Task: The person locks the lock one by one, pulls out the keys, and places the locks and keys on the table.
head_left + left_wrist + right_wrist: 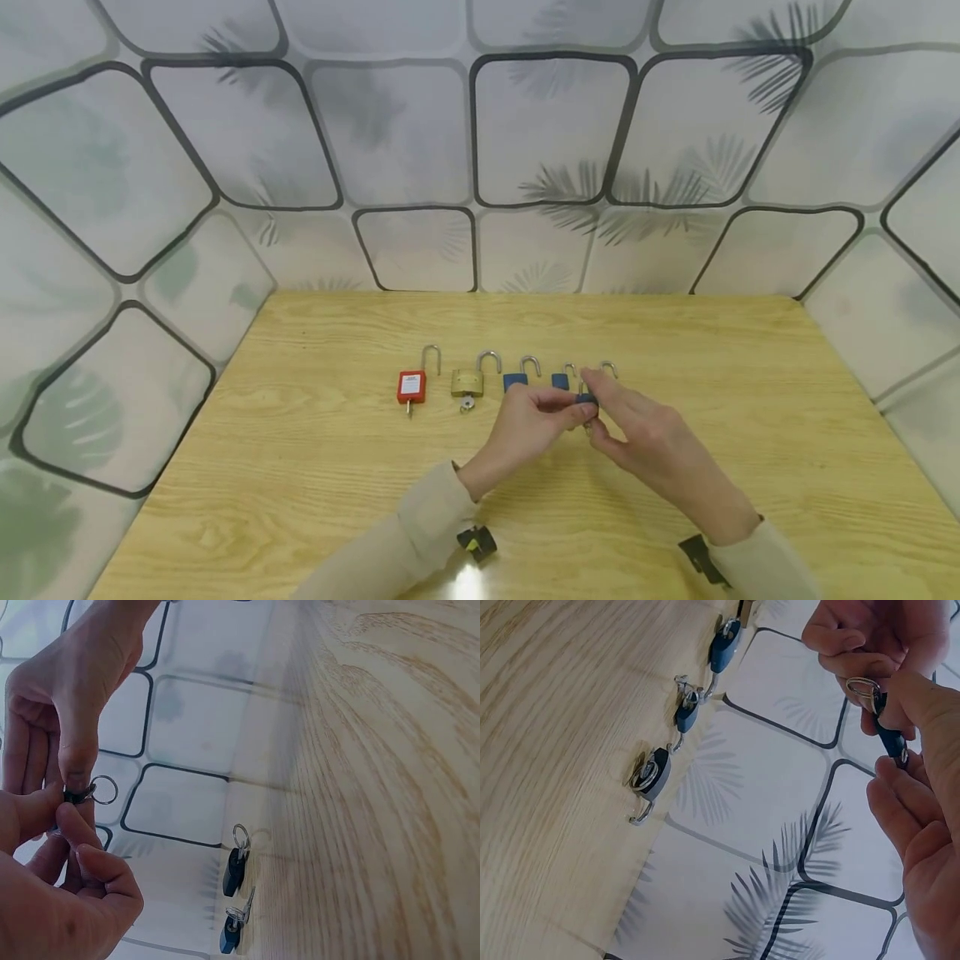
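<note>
Both hands meet over the table on a small blue padlock (587,400). The left hand (528,425) pinches its body between thumb and index finger. The right hand (648,429) has its fingers at the shackle and its thumb by the lower end, gripping it too. A key ring (105,790) hangs from the padlock in the left wrist view. Fingers hide much of the lock, so whether its shackle is closed cannot be told. Near the hands lie a blue padlock (515,381), a smaller blue padlock (560,381) and a dark grey padlock (654,776), shackles open.
A red padlock (411,387) with a white label and a brass padlock (467,383) lie further left in the row, shackles open, keys inserted. The wooden table (300,500) meets patterned fabric walls (420,133) at the back and sides.
</note>
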A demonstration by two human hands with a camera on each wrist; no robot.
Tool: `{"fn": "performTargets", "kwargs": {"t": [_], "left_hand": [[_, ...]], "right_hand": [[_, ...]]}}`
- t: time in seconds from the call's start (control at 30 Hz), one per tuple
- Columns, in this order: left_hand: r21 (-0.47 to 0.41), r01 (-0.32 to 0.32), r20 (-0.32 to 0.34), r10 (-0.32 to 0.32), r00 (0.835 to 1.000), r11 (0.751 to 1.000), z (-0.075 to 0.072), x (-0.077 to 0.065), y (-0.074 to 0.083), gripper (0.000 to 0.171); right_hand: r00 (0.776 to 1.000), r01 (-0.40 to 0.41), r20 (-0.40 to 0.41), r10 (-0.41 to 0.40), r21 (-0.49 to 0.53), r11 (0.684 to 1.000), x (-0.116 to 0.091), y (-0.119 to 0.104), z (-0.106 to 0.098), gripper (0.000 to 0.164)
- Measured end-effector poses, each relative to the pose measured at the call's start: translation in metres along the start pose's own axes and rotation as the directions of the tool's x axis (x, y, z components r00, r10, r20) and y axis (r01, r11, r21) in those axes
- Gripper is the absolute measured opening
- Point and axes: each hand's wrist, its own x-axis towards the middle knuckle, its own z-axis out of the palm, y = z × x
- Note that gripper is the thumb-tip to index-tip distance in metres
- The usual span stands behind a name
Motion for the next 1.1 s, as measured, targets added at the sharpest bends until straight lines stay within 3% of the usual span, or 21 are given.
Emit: {"fn": "performTargets", "kwargs": {"t": [0.2, 0.67, 0.9, 1.1], "left_hand": [[-0.006, -0.007, 0.004, 0.007, 1.0, 1.0, 0.001, 0.0, -0.007, 0.022], [-0.005, -0.004, 0.01, 0.004, 1.0, 1.0, 0.003, -0.001, -0.007, 0.018], [-0.005, 0.016, 0.033, -0.016, 0.999, 1.0, 0.002, -0.001, -0.01, 0.017], [-0.004, 0.001, 0.061, -0.001, 0.998, 1.0, 0.0, 0.001, -0.012, 0.018]], "right_hand": [[0.999, 0.041, -0.013, -0.041, -0.061, 0.997, 0.0, -0.002, 0.002, 0.052], [1.0, 0.017, 0.022, -0.015, -0.098, 0.995, -0.003, -0.004, 0.004, 0.047], [1.0, 0.009, 0.018, -0.008, -0.062, 0.998, -0.006, -0.004, 0.007, 0.043], [0.999, -0.021, 0.043, 0.021, -0.008, 1.0, -0.01, -0.002, 0.008, 0.054]]}}
